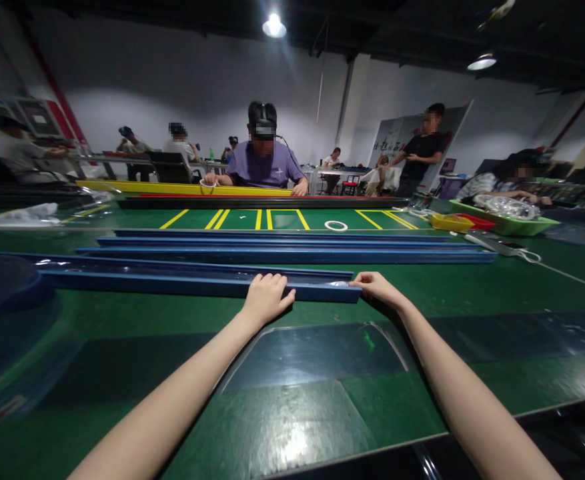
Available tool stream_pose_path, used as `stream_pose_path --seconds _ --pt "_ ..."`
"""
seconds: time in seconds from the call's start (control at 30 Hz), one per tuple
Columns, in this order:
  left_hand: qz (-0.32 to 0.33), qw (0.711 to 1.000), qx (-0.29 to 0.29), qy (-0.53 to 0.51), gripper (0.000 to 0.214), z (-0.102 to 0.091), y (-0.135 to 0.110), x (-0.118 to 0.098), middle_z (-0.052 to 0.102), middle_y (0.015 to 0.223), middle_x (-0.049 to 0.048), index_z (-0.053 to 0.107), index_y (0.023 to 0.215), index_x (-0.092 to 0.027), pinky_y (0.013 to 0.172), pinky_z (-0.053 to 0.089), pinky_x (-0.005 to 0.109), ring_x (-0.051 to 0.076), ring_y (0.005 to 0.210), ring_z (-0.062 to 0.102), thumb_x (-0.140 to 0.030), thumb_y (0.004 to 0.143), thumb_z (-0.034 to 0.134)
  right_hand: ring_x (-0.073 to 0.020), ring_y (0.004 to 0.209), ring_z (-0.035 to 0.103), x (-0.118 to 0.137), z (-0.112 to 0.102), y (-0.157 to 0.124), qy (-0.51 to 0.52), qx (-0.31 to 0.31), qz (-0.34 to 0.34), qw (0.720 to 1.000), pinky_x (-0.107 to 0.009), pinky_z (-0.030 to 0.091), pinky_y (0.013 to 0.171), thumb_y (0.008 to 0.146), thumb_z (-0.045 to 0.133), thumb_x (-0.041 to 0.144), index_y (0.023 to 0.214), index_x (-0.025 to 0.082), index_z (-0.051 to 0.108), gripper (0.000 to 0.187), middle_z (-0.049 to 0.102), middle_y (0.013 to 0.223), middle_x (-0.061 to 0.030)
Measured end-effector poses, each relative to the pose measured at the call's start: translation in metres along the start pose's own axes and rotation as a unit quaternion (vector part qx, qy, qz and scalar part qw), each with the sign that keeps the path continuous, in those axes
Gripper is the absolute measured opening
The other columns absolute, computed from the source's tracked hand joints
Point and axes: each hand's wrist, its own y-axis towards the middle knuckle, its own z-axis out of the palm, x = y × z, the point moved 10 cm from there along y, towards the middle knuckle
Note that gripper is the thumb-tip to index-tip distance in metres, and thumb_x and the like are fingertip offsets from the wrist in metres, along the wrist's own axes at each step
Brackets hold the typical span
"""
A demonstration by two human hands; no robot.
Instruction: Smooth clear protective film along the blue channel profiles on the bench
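A long blue profile strip lies across the green table in front of me, wrapped in clear film. My left hand rests on top of it, fingers curled over its near edge close to the right end. My right hand pinches the strip's right end, where the clear film shows. Both arms reach forward over a clear plastic sheet lying on the table.
More long blue strips lie just behind. Further back are a red-and-black strip and a yellow one, where a person in a purple shirt works opposite. A white tape ring, a yellow tray and a green tray sit right.
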Motion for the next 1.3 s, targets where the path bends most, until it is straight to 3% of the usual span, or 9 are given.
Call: stream_pose_path --seconds 0.27,1.3 --pt "0.011 1.0 0.006 0.013 0.03 -0.0001 -0.0001 0.0002 0.062 0.075 0.007 0.054 0.087 -0.015 0.064 0.032 0.032 0.02 0.072 0.055 -0.04 0.085 0.036 -0.0062 0.038 0.037 0.0013 0.0011 -0.0002 0.005 -0.002 0.003 1.0 -0.021 0.026 0.041 0.06 0.061 0.05 0.059 0.016 0.051 0.035 0.042 0.04 0.0062" --pt "0.012 1.0 0.005 0.012 0.033 -0.0005 -0.0006 0.0013 0.061 0.076 0.0052 0.052 0.079 -0.017 0.062 0.03 0.029 0.018 0.074 0.055 -0.044 0.087 0.036 -0.0069 0.04 0.039 0.0031 -0.0012 -0.001 -0.024 -0.008 0.004 1.0 -0.022 0.028 0.043 0.064 0.057 0.055 0.061 0.017 0.051 0.038 0.043 0.042 0.0057"
